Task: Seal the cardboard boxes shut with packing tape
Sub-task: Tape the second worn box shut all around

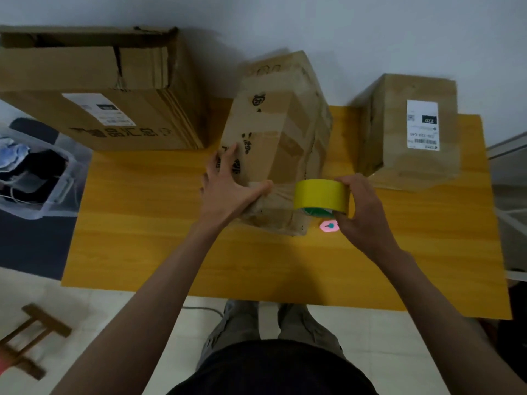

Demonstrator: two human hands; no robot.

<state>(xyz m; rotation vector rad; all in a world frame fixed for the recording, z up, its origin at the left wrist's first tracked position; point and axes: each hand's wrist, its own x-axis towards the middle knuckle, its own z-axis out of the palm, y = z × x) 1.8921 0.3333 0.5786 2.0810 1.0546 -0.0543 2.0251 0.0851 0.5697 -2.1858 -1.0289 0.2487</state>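
On the tabletop (142, 223), a left hand (228, 186) lies flat-fingered against the middle box (273, 132) while the right hand (362, 212) grips the tape roll (320, 196) at its near end. Best pulled taut and pressed down along the seam. The tape's free end is hard to make out.

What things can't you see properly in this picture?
- Head view: most of the pink thing hides behind the right hand and yellow tape roll.
- The middle box is blurred; its black print is unreadable.
- The right box label is too small to read.
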